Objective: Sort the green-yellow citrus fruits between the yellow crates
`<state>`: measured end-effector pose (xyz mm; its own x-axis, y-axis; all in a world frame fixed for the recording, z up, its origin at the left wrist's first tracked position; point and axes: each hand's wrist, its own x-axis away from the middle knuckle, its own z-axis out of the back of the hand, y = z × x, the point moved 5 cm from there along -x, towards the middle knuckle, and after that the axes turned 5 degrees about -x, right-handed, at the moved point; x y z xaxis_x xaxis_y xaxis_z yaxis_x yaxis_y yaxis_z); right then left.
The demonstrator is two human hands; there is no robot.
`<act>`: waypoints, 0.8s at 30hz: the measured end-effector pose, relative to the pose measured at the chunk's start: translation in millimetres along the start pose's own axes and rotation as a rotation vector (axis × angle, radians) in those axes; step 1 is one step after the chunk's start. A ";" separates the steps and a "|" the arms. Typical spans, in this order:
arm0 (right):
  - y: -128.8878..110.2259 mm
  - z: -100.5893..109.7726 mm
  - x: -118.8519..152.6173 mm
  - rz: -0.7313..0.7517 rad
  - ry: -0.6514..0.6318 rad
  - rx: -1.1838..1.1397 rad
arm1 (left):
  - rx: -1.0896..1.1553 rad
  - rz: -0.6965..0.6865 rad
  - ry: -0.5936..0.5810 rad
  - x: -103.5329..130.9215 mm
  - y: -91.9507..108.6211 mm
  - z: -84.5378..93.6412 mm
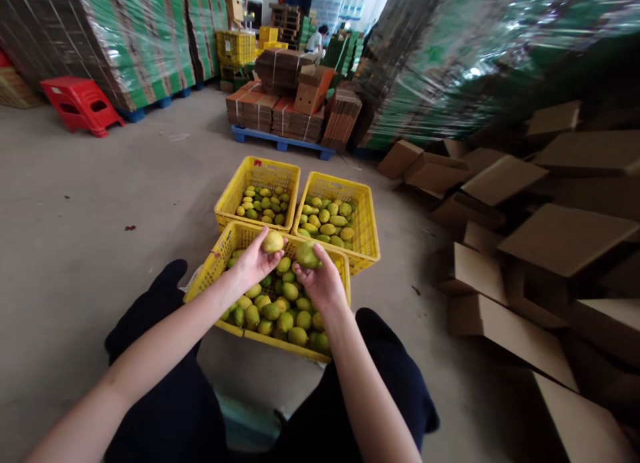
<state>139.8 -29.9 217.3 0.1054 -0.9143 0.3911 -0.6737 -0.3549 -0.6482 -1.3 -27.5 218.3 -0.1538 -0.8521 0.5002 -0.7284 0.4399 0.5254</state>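
Note:
My left hand is closed around a yellow lemon, held above the near yellow crate. To its right, my right hand grips a greener lemon over the same crate. Many green and yellow lemons lie in that near crate. Behind it stand two more yellow crates, the back left crate and the back right crate, both partly filled with lemons. The two held lemons are apart from each other.
A red stool stands at the left. Bundled cardboard on a blue pallet is ahead. Open cardboard boxes pile up on the right. Wrapped stacks flank the floor. A person is far back.

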 end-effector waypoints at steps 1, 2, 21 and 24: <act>-5.2 -0.9 1.8 0.117 -0.006 0.074 | -0.065 -0.105 -0.022 3.0 4.2 -2.2; -11.5 -2.1 4.9 0.246 -0.013 0.156 | -0.128 -0.221 -0.047 7.3 8.9 -5.0; -38.9 -6.1 14.6 0.401 -0.191 0.223 | -0.267 -0.457 -0.124 20.4 19.1 -4.7; -36.7 -2.7 10.1 0.361 -0.167 0.158 | -0.227 -0.397 -0.125 14.6 17.7 -2.3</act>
<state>163.6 -25.5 246.8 0.0089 -0.9998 0.0181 -0.5704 -0.0200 -0.8211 -14.9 -31.6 236.4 0.0172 -0.9884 0.1510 -0.5849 0.1125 0.8033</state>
